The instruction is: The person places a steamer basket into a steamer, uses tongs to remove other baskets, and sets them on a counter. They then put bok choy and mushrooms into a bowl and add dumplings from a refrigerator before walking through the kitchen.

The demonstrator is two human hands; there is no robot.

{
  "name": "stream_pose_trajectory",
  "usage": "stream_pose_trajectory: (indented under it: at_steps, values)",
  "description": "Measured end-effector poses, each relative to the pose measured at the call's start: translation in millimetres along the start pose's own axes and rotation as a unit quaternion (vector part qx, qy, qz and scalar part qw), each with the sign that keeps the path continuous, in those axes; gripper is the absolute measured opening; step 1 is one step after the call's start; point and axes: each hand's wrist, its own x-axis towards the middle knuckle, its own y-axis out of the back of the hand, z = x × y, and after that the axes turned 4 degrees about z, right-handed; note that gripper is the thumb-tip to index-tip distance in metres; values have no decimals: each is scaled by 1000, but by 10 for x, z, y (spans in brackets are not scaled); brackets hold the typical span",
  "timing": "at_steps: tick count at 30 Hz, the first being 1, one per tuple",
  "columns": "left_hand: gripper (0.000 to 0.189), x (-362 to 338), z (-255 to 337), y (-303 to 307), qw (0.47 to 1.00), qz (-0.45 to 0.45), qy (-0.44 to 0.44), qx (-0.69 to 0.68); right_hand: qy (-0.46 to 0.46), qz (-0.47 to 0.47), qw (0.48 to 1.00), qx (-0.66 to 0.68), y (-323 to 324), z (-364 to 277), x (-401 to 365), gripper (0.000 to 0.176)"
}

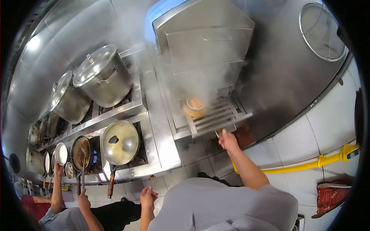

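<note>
Head view: one orange-toned bowl (194, 112) sits upright on the slats of one metal rack (216, 117), toward its left side, at the front of a tall steel cabinet (208, 44). Steam (208, 82) blurs what the bowl holds. My right grip (229, 141) is closed, apparently round the handle (232, 128) at the rack's front, thumb uppermost; my own fingers hide much of that handle, and the bowl lies beyond them, untouched. My left grip (148, 198) is released, fingers half curled, just off the front edge of the steel bench (163, 140).

On the raised back part of the bench I count two large lidded pots, the nearer (103, 75) bigger in my sight than the farther (71, 98). Along the front stand one pan under a see-through lid (127, 140) and one open dark pan (80, 148) with brown food in it. One small bowl (69, 171) is beside that open pan.

A co-worker to my left has two hands in sight: one (58, 168) at a white bowl (61, 154), the other (83, 202) round a long utensil (83, 173) that reaches into the brown food.
</note>
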Motion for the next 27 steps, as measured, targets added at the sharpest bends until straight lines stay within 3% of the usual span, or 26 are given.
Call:
stream_pose_trajectory:
  at_steps: [5,7,11,14,15,16,18,20,23,25,26,27]
  values:
    - [38,-42,-91,-96,991,-3,-103,80,-26,-27,999,-27,-559,-503,1234,55]
    - [43,-65,-179,-71,967,-23,-168,193,-40,-25,997,-53,-745,-763,1464,55]
    - [46,-79,-397,57,947,-8,-194,255,-31,-8,996,-88,-924,-768,1967,58]
    - [46,-190,-445,166,932,8,-204,299,54,24,984,-166,-896,-757,1927,58]
    - [46,-217,-463,229,931,8,-208,299,198,127,910,-341,-870,-861,1715,52]
    - [46,-239,-490,308,935,1,-210,286,327,224,775,-492,-877,-1081,1405,47]
    - [44,-287,-435,409,947,-7,-184,265,552,245,705,-373,-878,-1617,860,28]
    - [45,-141,-474,543,939,-25,-200,278,676,225,646,-272,-950,-2071,632,15]
    - [46,54,-408,642,928,-69,-220,293,616,233,666,-350,-955,-2320,648,14]
    - [46,20,-145,494,895,-71,-279,342,519,164,709,-448,-904,-2292,590,18]
    - [46,-2,-26,424,890,-80,-270,359,513,175,709,-451,-916,-2303,432,18]
    - [46,32,63,367,887,-91,-274,362,398,110,744,-526,-919,-2333,273,21]
